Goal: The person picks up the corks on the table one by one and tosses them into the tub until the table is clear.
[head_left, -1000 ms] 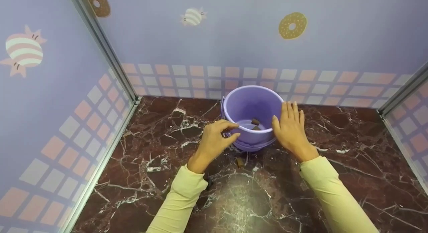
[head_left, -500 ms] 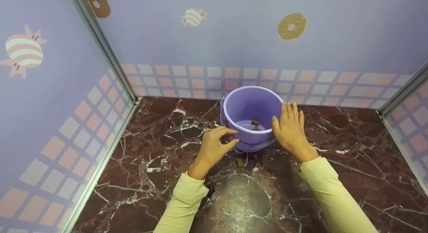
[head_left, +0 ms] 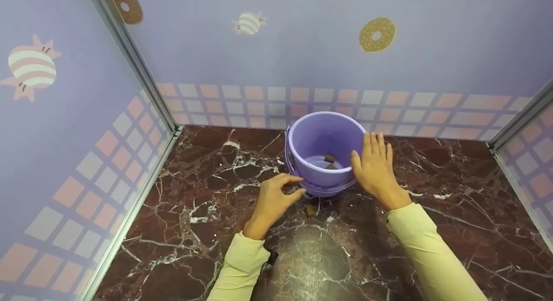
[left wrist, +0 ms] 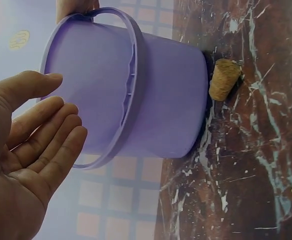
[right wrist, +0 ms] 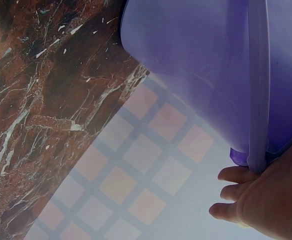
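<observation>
A purple bucket [head_left: 325, 175] stands upright on the floor, its handle hanging down the near side. My right hand [head_left: 376, 169] rests against the bucket's right rim, fingers straight, thumb at the rim. To the bucket's near left, my left hand [head_left: 274, 201] holds nothing; its fingers and thumb are apart and relaxed. In the left wrist view that hand's palm faces the bucket wall. A tapered cork stopper [left wrist: 225, 79] lies on the floor close to the bucket's base. Inside the bucket are two small brown pieces, one [head_left: 329, 158] beyond the other [head_left: 330, 166], which the rim partly hides.
The dark red marbled floor [head_left: 207, 249] spreads around the bucket. A purple back wall [head_left: 302, 55] with printed squares rises just behind it. Side walls with metal edge strips [head_left: 129, 55] stand at left and right. A dark object [head_left: 272, 257] shows at the left wrist.
My left hand has left the bucket's rim and moved down and toward me. The right hand stays at the rim, and the bucket has not visibly moved.
</observation>
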Available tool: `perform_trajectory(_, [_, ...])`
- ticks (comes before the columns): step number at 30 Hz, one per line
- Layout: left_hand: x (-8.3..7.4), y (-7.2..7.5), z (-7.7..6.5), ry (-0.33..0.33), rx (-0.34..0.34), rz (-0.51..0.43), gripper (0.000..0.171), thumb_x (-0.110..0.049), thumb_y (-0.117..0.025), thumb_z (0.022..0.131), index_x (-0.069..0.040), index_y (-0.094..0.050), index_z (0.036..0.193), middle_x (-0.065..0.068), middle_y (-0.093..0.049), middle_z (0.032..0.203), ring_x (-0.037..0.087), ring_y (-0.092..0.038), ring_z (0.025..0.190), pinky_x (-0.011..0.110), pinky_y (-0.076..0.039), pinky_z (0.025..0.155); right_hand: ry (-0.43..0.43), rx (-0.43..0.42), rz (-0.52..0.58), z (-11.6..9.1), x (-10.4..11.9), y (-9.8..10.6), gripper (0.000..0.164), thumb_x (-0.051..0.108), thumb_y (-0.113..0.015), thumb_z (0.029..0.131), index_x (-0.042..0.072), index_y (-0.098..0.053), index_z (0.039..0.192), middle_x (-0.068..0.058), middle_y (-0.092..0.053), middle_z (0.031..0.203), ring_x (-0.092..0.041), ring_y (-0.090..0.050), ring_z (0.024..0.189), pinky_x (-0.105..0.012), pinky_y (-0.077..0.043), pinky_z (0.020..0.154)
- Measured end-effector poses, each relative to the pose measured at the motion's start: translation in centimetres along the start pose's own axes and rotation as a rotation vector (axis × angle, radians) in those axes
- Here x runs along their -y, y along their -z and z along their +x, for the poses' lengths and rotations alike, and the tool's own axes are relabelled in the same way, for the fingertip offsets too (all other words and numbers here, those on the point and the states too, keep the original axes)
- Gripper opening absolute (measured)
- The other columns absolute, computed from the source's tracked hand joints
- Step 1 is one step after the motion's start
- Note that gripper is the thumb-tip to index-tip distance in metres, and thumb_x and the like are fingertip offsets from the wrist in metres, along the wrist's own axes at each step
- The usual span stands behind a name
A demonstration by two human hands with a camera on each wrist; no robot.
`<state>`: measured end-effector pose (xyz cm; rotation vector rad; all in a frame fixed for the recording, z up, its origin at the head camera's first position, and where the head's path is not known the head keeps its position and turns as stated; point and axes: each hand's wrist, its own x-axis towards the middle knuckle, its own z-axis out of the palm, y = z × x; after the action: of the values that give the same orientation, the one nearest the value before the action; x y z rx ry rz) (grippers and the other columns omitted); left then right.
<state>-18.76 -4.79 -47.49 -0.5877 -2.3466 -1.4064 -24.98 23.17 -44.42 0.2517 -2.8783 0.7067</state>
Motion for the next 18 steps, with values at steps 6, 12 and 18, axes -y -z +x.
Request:
perform_trajectory(6, [0.6, -0.5, -0.9, 0.046, -0.012, -0.014, 0.023, -0.006, -0.088, 0.085, -0.002, -0.081, 0.106, 0.008, -0.078, 0.101, 0.028, -0.076, 0.091, 0.039, -0.063, 0.084, 0.000, 0.001, -0.005, 0.0, 0.1, 0.0, 0.070, 0.032, -0.034, 0.113, -0.014, -0.014, 0.162, -0.036, -0.011, 0.169, -0.047, 0.002, 0.160, -0.058, 0.010, 0.128])
perform_trajectory(12, [1.3, -1.0, -1.6, 0.078, -0.016, -0.019, 0.022, -0.007, -0.088, 0.085, -0.004, -0.082, 0.106, 0.006, -0.079, 0.101, 0.024, -0.076, 0.093, 0.042, -0.063, 0.084, 0.007, -0.021, 0.003, -0.1, 0.1, -0.1, 0.071, 0.033, -0.035, 0.112, -0.015, -0.016, 0.162, -0.038, -0.014, 0.168, -0.049, 0.000, 0.159, -0.060, 0.008, 0.128])
perform_trajectory(18, [1.8, -1.6, -2.1, 0.081, -0.022, -0.014, 0.023, -0.004, -0.089, 0.083, -0.002, -0.082, 0.104, 0.008, -0.079, 0.100, 0.025, -0.076, 0.092, 0.037, -0.063, 0.084, 0.010, -0.019, 0.000, -0.1, 0.0, -0.1, 0.071, 0.033, -0.035, 0.112, -0.016, -0.016, 0.161, -0.038, -0.014, 0.168, -0.049, 0.001, 0.159, -0.059, 0.009, 0.128])
